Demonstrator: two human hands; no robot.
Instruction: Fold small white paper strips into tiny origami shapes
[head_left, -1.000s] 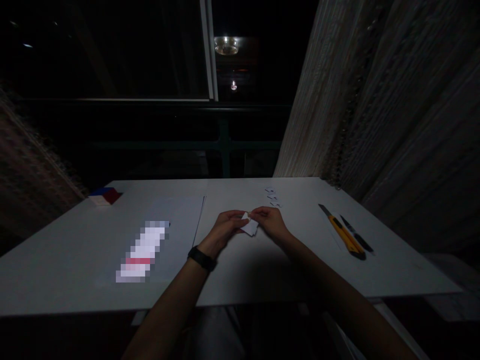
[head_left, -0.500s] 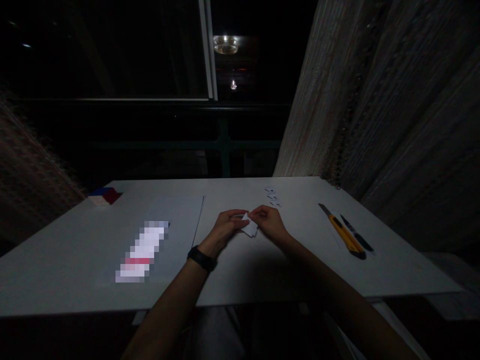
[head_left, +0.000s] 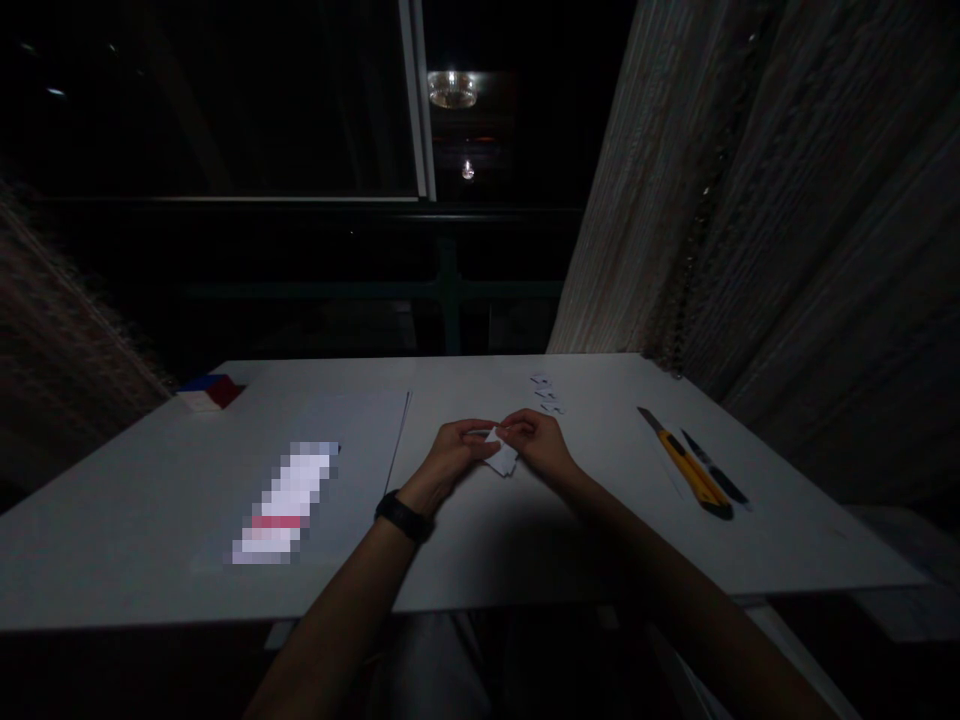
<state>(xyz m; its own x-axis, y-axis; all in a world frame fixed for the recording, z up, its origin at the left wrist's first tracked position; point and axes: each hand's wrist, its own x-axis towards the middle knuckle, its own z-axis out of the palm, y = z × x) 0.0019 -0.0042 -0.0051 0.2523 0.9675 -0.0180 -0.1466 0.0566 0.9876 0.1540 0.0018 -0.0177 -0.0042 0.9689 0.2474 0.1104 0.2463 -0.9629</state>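
A small white piece of paper (head_left: 501, 456) is pinched between both of my hands just above the white table (head_left: 525, 540), near its middle. My left hand (head_left: 450, 457), with a dark watch on the wrist, grips the paper's left side with curled fingers. My right hand (head_left: 541, 442) pinches its upper right edge. Several tiny paper scraps (head_left: 547, 394) lie on the table just beyond my right hand.
A yellow utility knife (head_left: 686, 464) and a dark pen (head_left: 715, 468) lie at the right. A stack of white sheets (head_left: 352, 440) with a blurred-out strip (head_left: 281, 505) lies left. A red and blue block (head_left: 208, 391) sits at the far left corner. Curtains hang right.
My two hands have drawn slightly closer together around the paper; otherwise nothing has visibly moved.
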